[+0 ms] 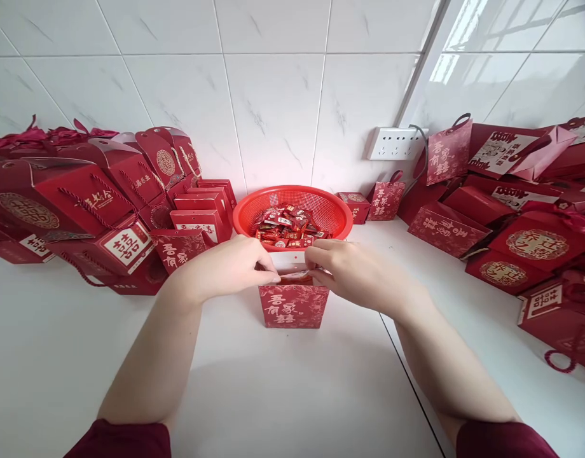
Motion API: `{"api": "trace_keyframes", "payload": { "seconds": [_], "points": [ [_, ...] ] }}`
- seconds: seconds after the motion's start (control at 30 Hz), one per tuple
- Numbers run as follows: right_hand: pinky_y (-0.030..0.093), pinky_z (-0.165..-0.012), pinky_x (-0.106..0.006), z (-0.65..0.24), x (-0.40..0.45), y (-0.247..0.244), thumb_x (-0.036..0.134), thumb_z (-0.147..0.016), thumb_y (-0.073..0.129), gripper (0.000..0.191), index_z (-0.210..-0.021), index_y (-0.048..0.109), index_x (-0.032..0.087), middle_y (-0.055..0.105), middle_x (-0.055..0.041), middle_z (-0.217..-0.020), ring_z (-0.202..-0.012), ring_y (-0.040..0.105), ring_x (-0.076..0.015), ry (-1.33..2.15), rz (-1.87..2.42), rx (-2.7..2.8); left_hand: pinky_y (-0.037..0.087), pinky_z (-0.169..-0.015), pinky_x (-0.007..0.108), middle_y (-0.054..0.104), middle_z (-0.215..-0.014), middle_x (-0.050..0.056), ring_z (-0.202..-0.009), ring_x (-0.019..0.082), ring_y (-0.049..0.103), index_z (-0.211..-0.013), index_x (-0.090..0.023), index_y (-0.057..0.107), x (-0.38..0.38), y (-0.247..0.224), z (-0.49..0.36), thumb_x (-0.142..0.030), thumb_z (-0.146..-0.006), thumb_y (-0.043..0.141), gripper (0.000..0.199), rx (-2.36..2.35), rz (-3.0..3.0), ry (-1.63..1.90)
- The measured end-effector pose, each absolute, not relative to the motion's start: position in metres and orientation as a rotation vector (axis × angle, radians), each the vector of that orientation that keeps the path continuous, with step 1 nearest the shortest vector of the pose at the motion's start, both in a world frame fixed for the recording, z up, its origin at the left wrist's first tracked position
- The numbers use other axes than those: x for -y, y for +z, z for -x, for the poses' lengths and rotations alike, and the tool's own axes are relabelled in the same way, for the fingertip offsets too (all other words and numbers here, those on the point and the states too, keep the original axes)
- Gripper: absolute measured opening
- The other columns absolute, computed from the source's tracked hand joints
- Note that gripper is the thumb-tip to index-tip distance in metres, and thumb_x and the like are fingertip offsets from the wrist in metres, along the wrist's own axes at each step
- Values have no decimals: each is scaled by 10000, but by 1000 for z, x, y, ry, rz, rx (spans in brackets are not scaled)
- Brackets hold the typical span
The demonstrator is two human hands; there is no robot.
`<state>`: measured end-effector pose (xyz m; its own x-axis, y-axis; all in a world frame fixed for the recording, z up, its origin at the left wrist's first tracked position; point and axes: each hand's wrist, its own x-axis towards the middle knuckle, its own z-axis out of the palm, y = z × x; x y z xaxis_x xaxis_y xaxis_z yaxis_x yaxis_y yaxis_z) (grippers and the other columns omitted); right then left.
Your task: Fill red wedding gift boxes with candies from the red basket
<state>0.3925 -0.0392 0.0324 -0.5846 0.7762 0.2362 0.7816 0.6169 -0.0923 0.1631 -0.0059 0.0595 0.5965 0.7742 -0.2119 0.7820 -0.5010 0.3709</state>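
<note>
A red paper gift box (293,308) with pale floral print and lettering stands upright on the table in front of me, its top open. My left hand (238,267) pinches the left side of the box's upper rim, thumb towards the opening. My right hand (347,270) has its fingers closed on the right side of the rim and the raised back flap. A little of the contents shows between my hands, but I cannot make out what it is. Right behind the box sits a red plastic basket (341,219) with many wrapped candies (292,222).
Red gift boxes are piled at the left (102,197) and right (526,242). Upright red boxes (197,222) stand left of the basket, and two small ones (386,200) to its right. A white power strip (396,144) is on the tiled wall behind the white table (283,394).
</note>
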Motion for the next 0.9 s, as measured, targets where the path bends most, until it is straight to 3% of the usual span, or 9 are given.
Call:
{"api": "trace_keyframes", "payload": {
  "seconds": [0.07, 0.17, 0.47, 0.77, 0.9],
  "points": [
    [254, -541, -269, -390, 39, 31, 86, -935, 530, 155, -805, 551, 168, 580, 6, -788, -600, 408, -112, -37, 1285, 2582, 161, -503, 302, 380, -531, -16, -474, 102, 249, -560, -202, 643, 9, 59, -163, -367, -833, 542, 334, -1270, -2406, -39],
    [259, -540, -268, -390, 39, 31, 73, -917, 540, 150, -802, 558, 167, 589, 8, -786, -598, 413, -109, -4, 1272, 2563, 177, -507, 302, 456, -548, -7, -468, 108, 322, -628, -207, 681, 13, 60, -162, -381, -827, 553, 293, -1284, -2418, -36],
    [374, -628, -279, -398, 44, 39, 182, -992, 527, 264, -816, 722, 156, 639, -53, -878, -702, 574, -135, 184, 1219, 2690, 182, -489, 309, 575, -618, 7, -523, 134, 484, -705, -201, 669, 22, 66, -164, -398, -864, 530, 289, -1321, -2438, -116],
    [423, -652, -277, -418, 43, 46, 195, -984, 517, 180, -927, 688, 184, 676, -40, -915, -749, 591, -145, 225, 1008, 2457, 217, -488, 303, 614, -622, 0, -504, 120, 484, -716, -211, 712, 31, 71, -161, -353, -873, 514, 290, -1262, -2445, -120],
    [458, -720, -293, -432, 20, 46, 234, -981, 505, 192, -963, 689, 183, 702, -56, -954, -816, 623, -172, 173, 1153, 2225, 297, -533, 279, 633, -637, 10, -556, 133, 537, -699, -218, 720, 44, 73, -158, -328, -863, 517, 284, -1085, -2487, -61]
  ]
}}
